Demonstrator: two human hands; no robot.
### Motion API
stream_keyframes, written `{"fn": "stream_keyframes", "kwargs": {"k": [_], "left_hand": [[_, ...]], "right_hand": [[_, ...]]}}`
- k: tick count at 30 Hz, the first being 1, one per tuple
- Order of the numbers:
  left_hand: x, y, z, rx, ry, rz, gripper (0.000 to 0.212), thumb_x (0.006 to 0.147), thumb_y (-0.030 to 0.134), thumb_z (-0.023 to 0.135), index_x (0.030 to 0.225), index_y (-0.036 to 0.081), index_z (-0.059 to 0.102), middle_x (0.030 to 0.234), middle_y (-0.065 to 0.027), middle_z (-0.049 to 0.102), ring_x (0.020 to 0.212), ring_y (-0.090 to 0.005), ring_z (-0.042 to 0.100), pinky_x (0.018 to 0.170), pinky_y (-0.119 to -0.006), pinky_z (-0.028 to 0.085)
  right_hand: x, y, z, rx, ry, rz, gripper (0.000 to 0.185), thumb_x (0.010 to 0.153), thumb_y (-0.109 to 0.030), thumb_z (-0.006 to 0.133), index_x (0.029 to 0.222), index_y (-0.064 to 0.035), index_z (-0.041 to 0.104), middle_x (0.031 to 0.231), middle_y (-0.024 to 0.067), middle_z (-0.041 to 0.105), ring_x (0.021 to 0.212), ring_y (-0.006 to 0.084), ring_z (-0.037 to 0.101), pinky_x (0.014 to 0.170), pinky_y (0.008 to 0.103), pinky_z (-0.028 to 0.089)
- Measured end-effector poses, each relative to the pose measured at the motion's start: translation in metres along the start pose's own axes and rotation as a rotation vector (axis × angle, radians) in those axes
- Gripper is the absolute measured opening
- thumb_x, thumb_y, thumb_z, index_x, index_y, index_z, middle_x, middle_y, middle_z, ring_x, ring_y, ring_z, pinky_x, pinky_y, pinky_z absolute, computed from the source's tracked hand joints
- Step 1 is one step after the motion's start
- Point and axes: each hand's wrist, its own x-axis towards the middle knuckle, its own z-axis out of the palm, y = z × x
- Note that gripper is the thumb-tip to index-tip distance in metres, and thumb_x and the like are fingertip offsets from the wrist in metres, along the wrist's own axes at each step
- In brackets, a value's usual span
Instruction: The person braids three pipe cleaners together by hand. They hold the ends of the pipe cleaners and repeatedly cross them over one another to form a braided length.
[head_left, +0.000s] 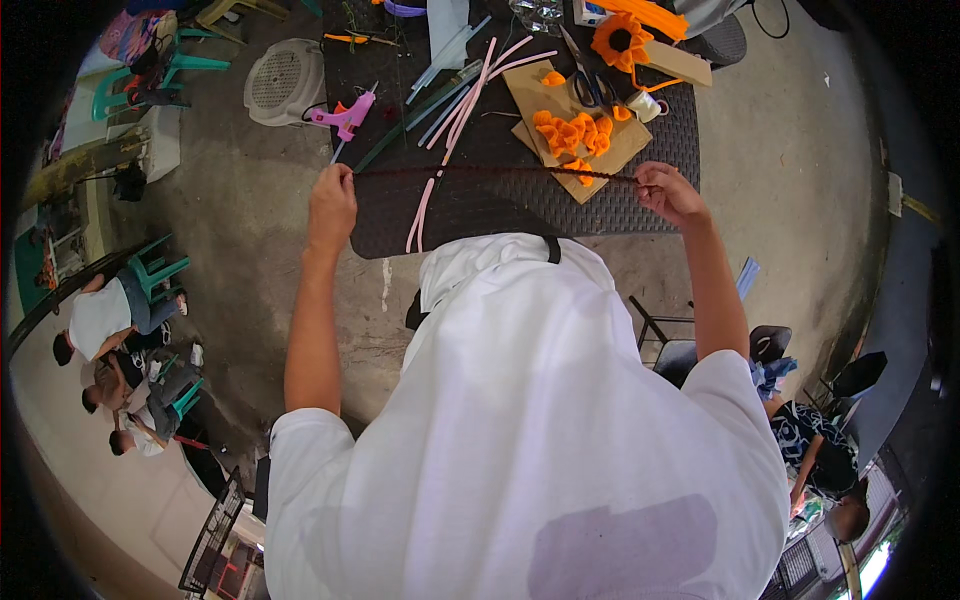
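A dark twisted pipe-cleaner strand (495, 169) is stretched nearly straight across the woven black table (615, 214). Its left end is pinched in my left hand (334, 206), at the table's left edge; my right hand (671, 193) pinches the other end near the right edge. Beneath the strand lie long pink strips (459, 124). Orange petal-like pieces (562, 133) rest on brown cardboard (611, 161) just beyond it. A pink glue gun (346, 118) lies past my left hand. Dark-handled scissors (589, 82) and a white spool of thread (643, 106) are beyond my right hand.
An orange flower with a dark centre (621, 42) lies at the far right of the table. Blue and green strips (439, 101) lie left of the pink ones. A grey plastic stool (281, 82) stands beside the table. Several people sit at the far left; another person (817, 450) is at right.
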Motion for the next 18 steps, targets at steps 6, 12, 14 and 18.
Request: {"fn": "stream_keyframes", "kwargs": {"k": [6,12,14,18], "left_hand": [[0.007,0.012,-0.01,-0.041,-0.055,-0.036,0.011,0.09,0.007,0.054,0.095,-0.002,0.057,0.087,-0.0199,0.061,0.082,-0.0366,0.06,0.072,-0.042,0.046],[0.009,0.032,-0.02,-0.234,-0.089,-0.272,0.013,0.091,0.008,0.053,0.095,-0.003,0.057,0.081,-0.0159,0.061,0.064,-0.0242,0.061,0.061,-0.037,0.047],[0.009,0.023,-0.016,-0.235,-0.082,-0.244,0.013,0.091,0.008,0.053,0.094,-0.004,0.057,0.08,-0.0154,0.061,0.061,-0.0227,0.061,0.059,-0.036,0.047],[0.007,0.006,-0.008,-0.178,-0.091,-0.213,0.014,0.093,0.01,0.052,0.095,-0.002,0.056,0.072,-0.0116,0.059,0.057,-0.0179,0.06,0.056,-0.033,0.046]], "right_hand": [[-0.002,-0.006,0.006,0.276,-0.133,-0.078,0.006,0.087,-0.007,0.059,0.09,-0.0024,0.059,0.077,0.0018,0.056,0.07,0.0108,0.054,0.065,0.0237,0.046],[-0.007,-0.019,0.036,0.046,-0.019,-0.099,0.016,0.088,-0.007,0.063,0.101,0.0024,0.061,0.084,0.0049,0.061,0.075,0.0134,0.058,0.069,0.0261,0.048],[-0.003,-0.011,0.04,0.023,-0.058,-0.013,0.02,0.087,-0.006,0.064,0.105,0.0044,0.062,0.089,0.007,0.063,0.08,0.0141,0.061,0.072,0.0265,0.05],[0.02,0.025,0.036,-0.063,-0.072,0.107,0.024,0.083,-0.006,0.067,0.103,0.0056,0.063,0.091,0.0083,0.065,0.083,0.0129,0.063,0.075,0.024,0.053]]}}
